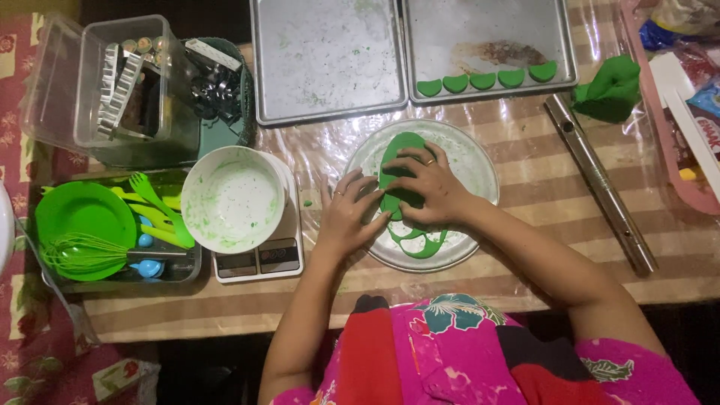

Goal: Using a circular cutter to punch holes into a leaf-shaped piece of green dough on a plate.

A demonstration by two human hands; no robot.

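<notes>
**Green dough pressed on a round plate at the table's near edge**

Green dough (401,191), rolled flat and already cut into, is spread over a round grey plate (480,161) set close to the near edge of the table (525,187), about midway along it. The right hand (429,187) is laid flat on the sheet, its fingers spread and slightly curled, pressing down rather than gripping; a ring is seen on one finger. The left hand (349,217) is placed at the plate's left rim, fingers loosely open, the fingertips touching the dough's edge; nothing is closed in it.

Thin leftover strips of dough (420,244) are left at the plate's near side. Along the far edge two metal baking trays (330,60) are set side by side; on the right one a row of five green half-moon pieces (484,80) is lined up. A lump of green dough (609,90) and a metal rolling pin (600,184) are found toward the right edge. Just left of the plate, a white bowl (232,199) smeared with green is stood on a kitchen scale (259,259).
</notes>
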